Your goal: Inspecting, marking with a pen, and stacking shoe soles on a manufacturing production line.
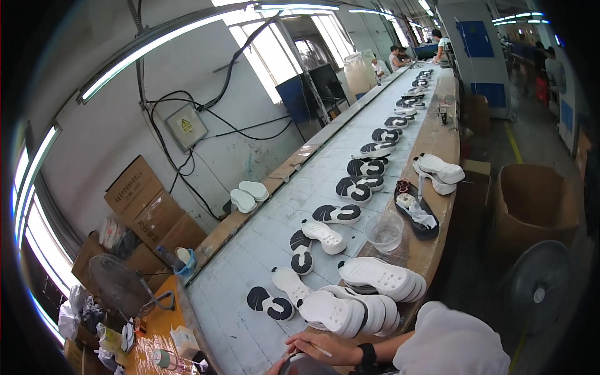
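Note:
My right hand (326, 347), with a dark band on its wrist, is at the bottom edge with its fingers curled together. A thin pale strip lies across the fingers; I cannot make out what it is. Only a sliver of my left hand (275, 367) shows, its fingers mostly cut off. Between the hands is a rounded grey thing (304, 365), largely out of frame. Just beyond my right hand leans a row of white shoe soles (328, 314), with another stack of white soles (376, 276) behind it. Nearby lies a black-and-white sole (270, 304).
A pale conveyor belt (250, 262) runs away carrying several soles. On its right ledge stand a clear plastic tub (384, 232), a dark tray-like sole (417, 215) and white soles (439, 170). An open carton (531, 200) and a fan (540, 284) stand right; people work far off.

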The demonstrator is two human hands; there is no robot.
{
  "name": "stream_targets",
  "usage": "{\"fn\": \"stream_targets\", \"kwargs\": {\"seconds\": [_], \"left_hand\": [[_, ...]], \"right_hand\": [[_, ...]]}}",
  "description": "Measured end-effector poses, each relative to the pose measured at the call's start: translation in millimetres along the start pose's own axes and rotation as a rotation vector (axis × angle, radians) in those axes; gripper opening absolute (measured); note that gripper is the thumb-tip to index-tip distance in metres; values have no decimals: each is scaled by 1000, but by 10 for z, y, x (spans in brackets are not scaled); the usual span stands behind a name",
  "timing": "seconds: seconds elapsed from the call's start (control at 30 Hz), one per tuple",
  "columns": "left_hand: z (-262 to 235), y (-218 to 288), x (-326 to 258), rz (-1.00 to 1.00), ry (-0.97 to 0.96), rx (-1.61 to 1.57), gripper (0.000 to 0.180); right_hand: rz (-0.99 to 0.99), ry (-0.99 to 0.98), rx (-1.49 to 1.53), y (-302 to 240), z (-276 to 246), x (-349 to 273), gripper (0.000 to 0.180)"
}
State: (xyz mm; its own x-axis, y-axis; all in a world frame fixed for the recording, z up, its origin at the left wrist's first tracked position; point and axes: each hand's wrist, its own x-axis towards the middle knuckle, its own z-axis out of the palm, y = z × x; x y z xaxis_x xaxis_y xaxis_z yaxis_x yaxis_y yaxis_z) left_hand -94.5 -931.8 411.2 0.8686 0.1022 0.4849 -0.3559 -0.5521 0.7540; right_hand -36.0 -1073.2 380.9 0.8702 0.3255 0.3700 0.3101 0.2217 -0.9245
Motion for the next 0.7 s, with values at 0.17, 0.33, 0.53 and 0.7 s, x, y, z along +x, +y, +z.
{"fn": "stream_targets", "kwargs": {"seconds": [0.17,0.33,0.53,0.7], "left_hand": [[-85,128,-120,97,-40,-15,22],[-21,129,-44,128,2,-96,23],[7,127,20,383,-57,-82,16],[17,89,-31,394,-168,-196,10]], "right_hand": [[29,-19,18,-310,94,16,30],[-16,-103,-123,-711,77,-108,27],[-457,-92,-432,-723,79,-56,23],[-468,-126,-429,-644,38,-90,19]]}}
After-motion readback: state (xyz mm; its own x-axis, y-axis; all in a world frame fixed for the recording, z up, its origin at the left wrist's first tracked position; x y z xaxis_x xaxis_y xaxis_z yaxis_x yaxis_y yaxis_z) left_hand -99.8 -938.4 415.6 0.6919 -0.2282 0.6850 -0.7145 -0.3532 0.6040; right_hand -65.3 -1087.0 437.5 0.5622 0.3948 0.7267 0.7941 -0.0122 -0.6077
